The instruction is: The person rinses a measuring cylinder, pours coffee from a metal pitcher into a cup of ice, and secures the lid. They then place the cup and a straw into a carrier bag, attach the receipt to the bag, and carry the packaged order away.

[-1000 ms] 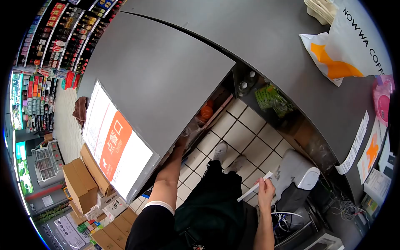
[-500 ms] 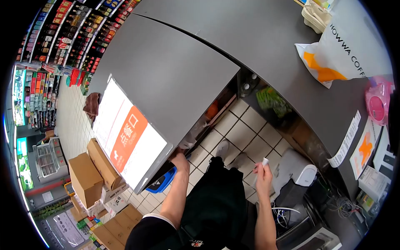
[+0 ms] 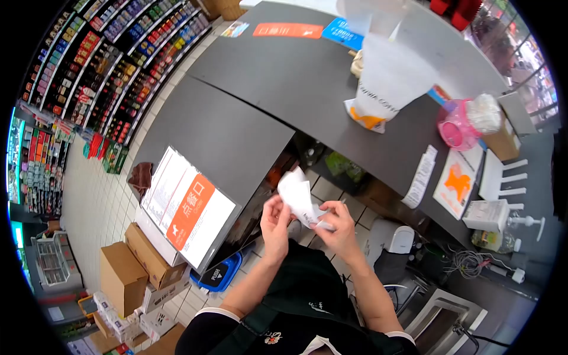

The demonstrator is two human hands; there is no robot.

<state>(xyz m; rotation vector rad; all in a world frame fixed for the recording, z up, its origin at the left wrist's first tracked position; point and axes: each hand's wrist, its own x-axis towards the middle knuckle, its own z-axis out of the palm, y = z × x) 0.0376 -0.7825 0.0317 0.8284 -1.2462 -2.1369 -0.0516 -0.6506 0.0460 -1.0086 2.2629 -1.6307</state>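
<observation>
Between my hands, in front of my apron, is a crumpled piece of white paper (image 3: 297,192) with dark print low on it; whether it is a sheet or a small bag I cannot tell. My left hand (image 3: 275,226) pinches its left edge between thumb and fingers. On the other side, my right hand (image 3: 335,226) is closed on the lower right end, where a narrow whitish piece also shows among the fingers. Just left of my hands, an order sign (image 3: 189,210) with an orange panel lies at the counter's edge.
A grey counter (image 3: 195,124) wraps around ahead, carrying a white coffee bag (image 3: 390,83), a pink container (image 3: 458,127), a long receipt (image 3: 421,176) and a pump bottle (image 3: 503,236). Cardboard boxes (image 3: 123,275) and a blue push-lid bin (image 3: 219,275) stand at left. Shelves under the counter hold goods.
My left hand has come up from under the counter, and my right hand has moved inward to meet it. White paper is now spread between them. The view has shifted toward the far counter.
</observation>
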